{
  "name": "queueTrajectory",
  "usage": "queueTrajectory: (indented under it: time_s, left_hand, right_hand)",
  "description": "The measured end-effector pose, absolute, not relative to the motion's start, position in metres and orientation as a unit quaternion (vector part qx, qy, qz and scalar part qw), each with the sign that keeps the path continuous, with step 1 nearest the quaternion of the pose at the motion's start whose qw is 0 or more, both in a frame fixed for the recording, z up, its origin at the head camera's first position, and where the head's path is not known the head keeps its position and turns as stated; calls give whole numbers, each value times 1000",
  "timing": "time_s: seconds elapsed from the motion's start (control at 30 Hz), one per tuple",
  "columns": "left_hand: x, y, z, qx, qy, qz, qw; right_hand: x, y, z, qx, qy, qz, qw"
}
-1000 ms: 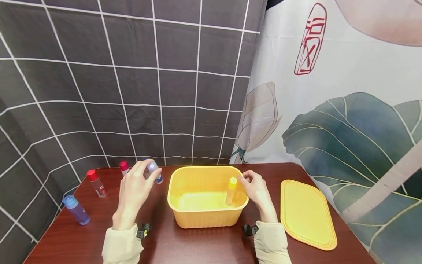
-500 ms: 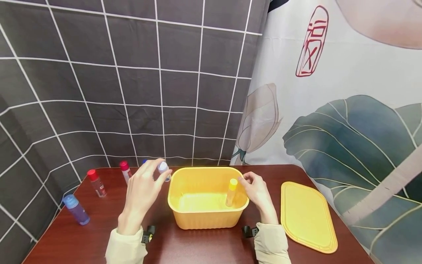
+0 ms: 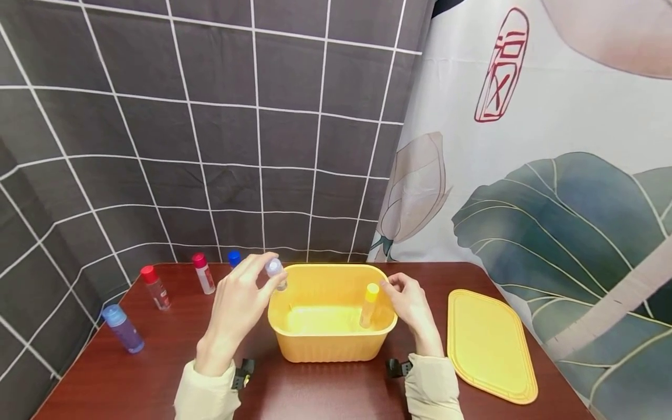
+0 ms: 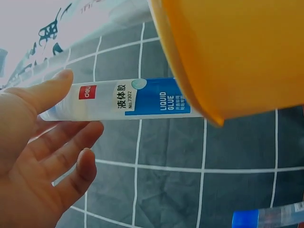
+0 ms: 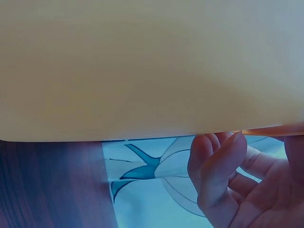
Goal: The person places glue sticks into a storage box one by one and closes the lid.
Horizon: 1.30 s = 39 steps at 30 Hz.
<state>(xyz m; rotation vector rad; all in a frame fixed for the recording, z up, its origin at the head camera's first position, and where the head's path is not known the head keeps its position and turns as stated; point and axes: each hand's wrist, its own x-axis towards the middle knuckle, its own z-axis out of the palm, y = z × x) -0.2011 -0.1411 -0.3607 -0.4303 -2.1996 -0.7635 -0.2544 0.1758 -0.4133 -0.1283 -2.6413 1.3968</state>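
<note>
My left hand (image 3: 236, 306) pinches a bottle of liquid glue (image 4: 133, 99) by one end, between thumb and fingers. In the head view this glue bottle (image 3: 275, 269) is just above the left rim of a yellow plastic bin (image 3: 331, 348). The left wrist view shows its blue-and-white label, with the far end hidden behind the bin's edge. Inside the bin, near its right wall, stands a yellow-capped glue tube (image 3: 369, 306). My right hand (image 3: 413, 306) grips the bin's right rim with curled fingers (image 5: 223, 159).
Left on the dark wooden table stand a blue bottle (image 3: 123, 331), a red bottle (image 3: 156, 289), a red-capped white bottle (image 3: 204, 274) and a blue-capped bottle (image 3: 234, 258), partly hidden by my left hand. A yellow lid (image 3: 492, 344) lies right of the bin.
My left hand has carried the glue bottle rightward to the bin's left rim, uncovering the blue-capped bottle behind it. My right hand has stayed on the bin's right rim.
</note>
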Motion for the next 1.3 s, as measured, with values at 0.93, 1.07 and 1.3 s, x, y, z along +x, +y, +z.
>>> queueTrajectory:
  time_s: [0.93, 1.07, 1.3]
  left_hand:
    - [-261, -90, -336, -369, -896, -239, 67]
    - [-270, -76, -331, -393, -897, -197, 31]
    - [-282, -61, -327, -436, -891, -126, -17]
  right_hand:
    - [-252, 183, -412, -46, -881, 465, 81]
    - [-252, 185, -413, -41, -883, 461, 81]
    - [-254, 180, -415, -21, -883, 459, 93]
